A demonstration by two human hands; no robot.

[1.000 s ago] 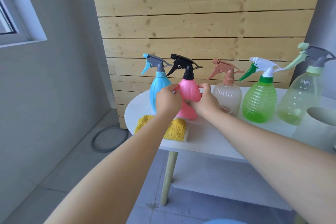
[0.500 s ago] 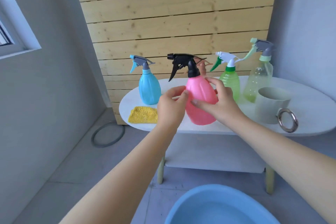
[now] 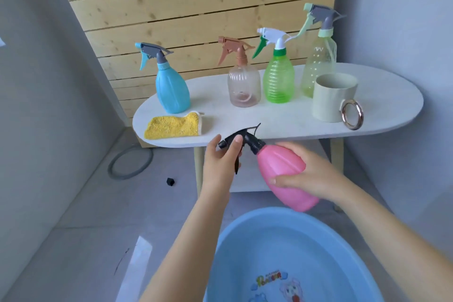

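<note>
Change: the pink bottle [image 3: 284,174] stood in the row on the table [image 3: 282,120] a second ago, between the blue bottle [image 3: 171,91] and the clear bottle [image 3: 244,88]; it has since been lifted out, drawn toward the person and lowered
Tilt: half a second ago it was upright; now it leans, with the black spray head [image 3: 245,141] up and to the left and the base down and to the right
Where it is: in the air in front of the table's near edge, just above the far rim of the blue basin [image 3: 245,218] and touching neither
Left hand [image 3: 220,162]: it has shifted from the bottle's body to the spray head, with its thumb over the top and its fingers curled round the nozzle end
Right hand [image 3: 311,176]: it grips the pink body from the right side, thumb lying across the front, and carries the weight
Arms: both reach forward and slightly down, the forearms converging over the basin
Meaning: one hand on the head and one on the body suggests the head is about to be twisted off, probably to empty or fill the bottle over the basin
Gap: the spot between the blue and clear bottles is now bare
Also there: a yellow cloth [image 3: 174,125] near the table's left end
</note>
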